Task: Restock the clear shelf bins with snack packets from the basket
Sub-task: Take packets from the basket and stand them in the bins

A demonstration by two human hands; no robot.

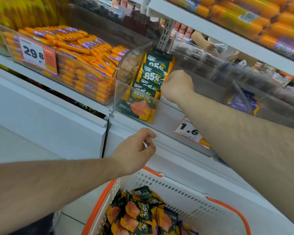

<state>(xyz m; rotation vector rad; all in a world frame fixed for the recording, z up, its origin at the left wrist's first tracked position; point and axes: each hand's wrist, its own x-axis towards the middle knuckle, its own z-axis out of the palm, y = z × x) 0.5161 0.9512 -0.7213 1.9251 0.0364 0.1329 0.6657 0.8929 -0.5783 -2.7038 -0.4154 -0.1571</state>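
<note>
Nearest: basket, white perforated walls with orange rim, sits below the shelf edge and holds a loose heap of snack packets, dark green and orange, "85%" print, lying at all angles and overlapping. They look like small flat foil pouches: light, floppy in the middle, stiffer along the sealed edges, glossy film so probably slippery. My read is that a pinch on a top or bottom seal gives the surest hold, or several squared into a stack and gripped across the flat faces; grabbing mid-body would likely just crumple them and let them slide. Nothing fragile-looking, though hard squeezing could burst a seal. Left hand hovers above the basket's far rim, in front of the white shelf front, fingers loosely curled, thumb and forefinger near each other, holding nothing. Further in: right hand is up at the clear bin, fist curled against a row of standing packets; fingers seem to be closed on the packet edges, though the fingertips are hidden behind the hand. That row stands upright, leaning slightly, on the bin's left side; the rest of the bin looks bare. Price tag on the bin front below. Left neighbour bin is full of orange sausage sticks.
</note>
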